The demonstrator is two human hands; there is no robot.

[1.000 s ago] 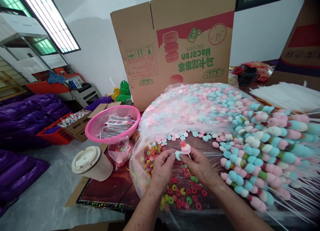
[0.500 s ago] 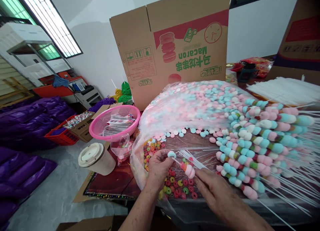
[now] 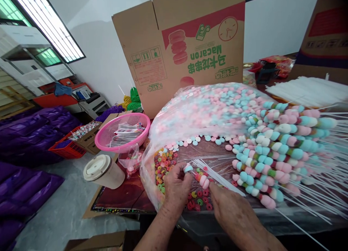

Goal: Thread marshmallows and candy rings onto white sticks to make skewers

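Note:
My left hand (image 3: 176,187) pinches a pale blue candy disc (image 3: 187,168) at the tip of a thin white stick. My right hand (image 3: 231,210) grips that stick lower down; a pink candy piece (image 3: 204,181) and an orange ring sit threaded on it. Both hands hover over a heap of coloured ring candies (image 3: 164,164) lying on clear plastic. A bundle of bare white sticks (image 3: 214,174) lies just beyond my fingers. Finished pink, blue and white candy skewers (image 3: 274,149) are stacked to the right.
A big clear bag of pink and blue discs (image 3: 206,109) lies behind the hands, before a "Macaron" cardboard box (image 3: 179,51). A pink basket of packets (image 3: 122,133) and a lidded paper cup (image 3: 102,171) stand at the left. Purple bags (image 3: 24,135) cover the floor.
The skewer came down from upright to slanting low over the ring candies. My left hand moved the blue disc to the stick's tip, and my right hand slid down the stick.

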